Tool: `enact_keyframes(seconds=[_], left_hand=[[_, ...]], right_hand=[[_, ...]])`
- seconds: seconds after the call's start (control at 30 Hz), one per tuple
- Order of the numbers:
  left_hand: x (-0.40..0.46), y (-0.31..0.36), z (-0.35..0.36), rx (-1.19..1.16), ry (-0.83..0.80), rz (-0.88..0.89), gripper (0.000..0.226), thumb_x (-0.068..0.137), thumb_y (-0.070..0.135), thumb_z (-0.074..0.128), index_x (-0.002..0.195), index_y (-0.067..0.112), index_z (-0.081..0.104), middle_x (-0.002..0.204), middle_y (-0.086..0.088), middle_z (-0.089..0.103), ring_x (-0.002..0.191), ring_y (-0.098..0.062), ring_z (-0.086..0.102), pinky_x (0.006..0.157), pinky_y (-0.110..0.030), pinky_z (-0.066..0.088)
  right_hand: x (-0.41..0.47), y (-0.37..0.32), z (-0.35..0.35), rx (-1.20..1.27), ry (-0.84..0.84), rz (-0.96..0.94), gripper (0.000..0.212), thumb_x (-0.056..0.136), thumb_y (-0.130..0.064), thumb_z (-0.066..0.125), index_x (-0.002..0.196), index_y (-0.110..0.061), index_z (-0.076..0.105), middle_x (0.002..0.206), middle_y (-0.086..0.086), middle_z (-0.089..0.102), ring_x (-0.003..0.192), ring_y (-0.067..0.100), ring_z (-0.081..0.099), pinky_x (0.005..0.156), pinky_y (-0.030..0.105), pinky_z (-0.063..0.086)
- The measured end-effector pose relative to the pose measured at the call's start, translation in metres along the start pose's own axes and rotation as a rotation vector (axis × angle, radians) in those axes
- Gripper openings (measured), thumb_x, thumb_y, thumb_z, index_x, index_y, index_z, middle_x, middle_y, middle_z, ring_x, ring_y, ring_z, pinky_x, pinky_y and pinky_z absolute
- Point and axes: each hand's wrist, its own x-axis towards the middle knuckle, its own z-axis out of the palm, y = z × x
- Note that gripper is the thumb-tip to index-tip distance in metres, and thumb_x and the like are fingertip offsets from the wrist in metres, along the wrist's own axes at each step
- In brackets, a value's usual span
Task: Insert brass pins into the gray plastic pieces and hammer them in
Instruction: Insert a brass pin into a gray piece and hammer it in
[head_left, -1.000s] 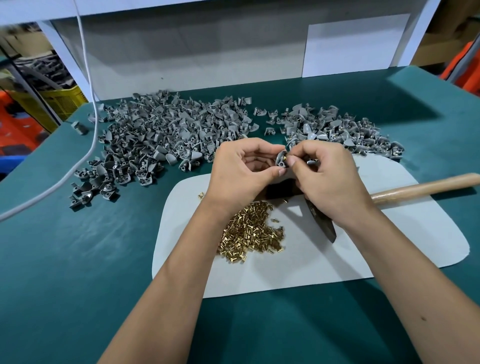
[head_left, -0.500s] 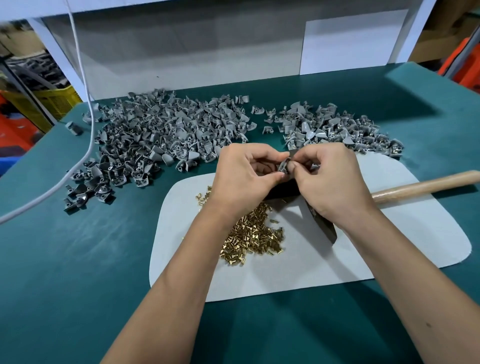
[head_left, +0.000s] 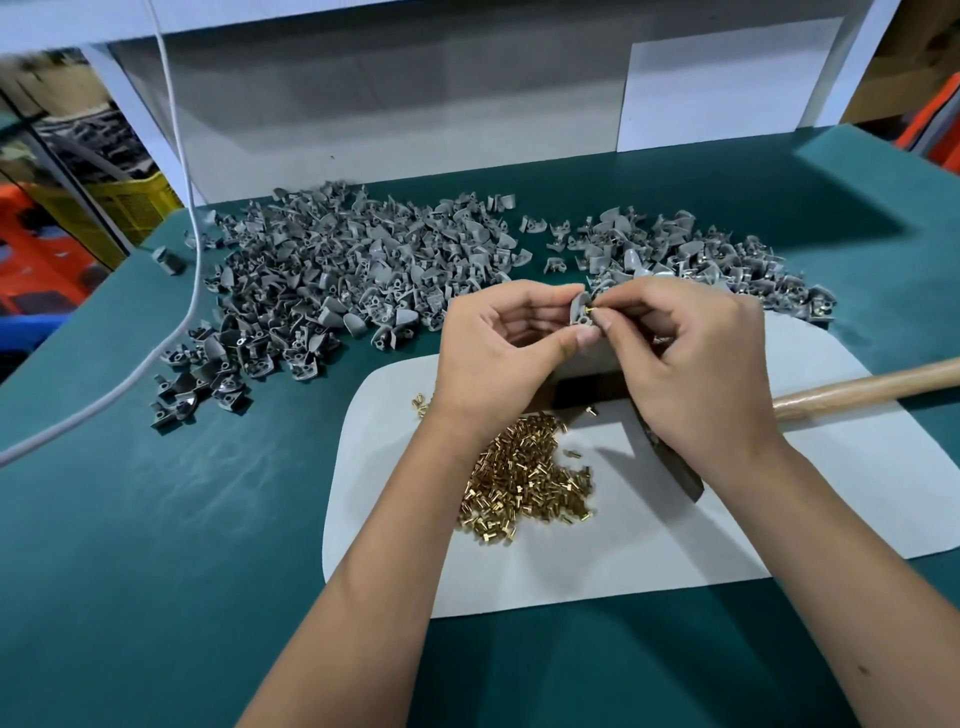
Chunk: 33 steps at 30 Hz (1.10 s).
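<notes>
On the teal-green felt tabletop lies a white rounded-corner mat, with a big heap of gray plastic pieces behind it, a smaller gray heap at right and a pile of small brass pins on the mat beside a wooden-handled hammer. Above the mat, the left hand pinches one gray plastic piece between thumb and fingers. The right hand pinches a single brass pin with fingertips closed, right at that piece!
</notes>
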Motion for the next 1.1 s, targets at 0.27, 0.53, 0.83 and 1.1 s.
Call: enact_keyframes(seconds=[0.27, 0.53, 0.83, 1.1], left_hand=[[0.0007, -0.0042, -0.0030, -0.054, -0.038, -0.041, 0.023, 0.086, -0.002, 0.077, 0.108, -0.004, 0.074, 0.082, -0.010, 0.076, 0.074, -0.015, 0.069, 0.066, -0.025, 0.057], [0.0036, -0.0031, -0.0024, -0.043, -0.074, -0.095, 0.021, 0.100, 0.017, 0.063, 0.089, 0.008, 0.078, 0.078, -0.011, 0.075, 0.062, -0.020, 0.067, 0.059, -0.024, 0.054], [0.0046, -0.0065, -0.0090, -0.091, -0.108, -0.057, 0.034, 0.080, -0.004, 0.079, 0.112, 0.007, 0.074, 0.097, -0.011, 0.078, 0.092, -0.019, 0.073, 0.086, -0.033, 0.058], [0.0033, -0.0027, -0.0060, -0.106, -0.111, -0.059, 0.034, 0.080, -0.005, 0.080, 0.111, 0.009, 0.075, 0.086, -0.008, 0.078, 0.082, -0.018, 0.073, 0.081, -0.031, 0.059]], right_hand=[[0.0012, 0.0045, -0.0011, -0.041, -0.040, -0.135, 0.010, 0.094, -0.008, 0.069, 0.098, -0.008, 0.078, 0.093, 0.002, 0.075, 0.085, 0.014, 0.068, 0.078, 0.030, 0.054], [0.0017, 0.0067, 0.0007, -0.013, -0.051, -0.142, 0.006, 0.094, -0.011, 0.071, 0.092, -0.008, 0.077, 0.085, 0.000, 0.072, 0.078, 0.013, 0.064, 0.071, 0.032, 0.053], [0.0008, 0.0083, 0.0006, 0.069, -0.065, 0.014, 0.008, 0.094, -0.011, 0.069, 0.098, -0.012, 0.076, 0.082, -0.012, 0.069, 0.075, 0.003, 0.065, 0.069, 0.024, 0.052], [0.0010, 0.0075, -0.0023, 0.024, -0.064, -0.024, 0.008, 0.093, -0.010, 0.070, 0.096, -0.010, 0.077, 0.080, -0.010, 0.068, 0.071, 0.003, 0.064, 0.070, 0.029, 0.056]])
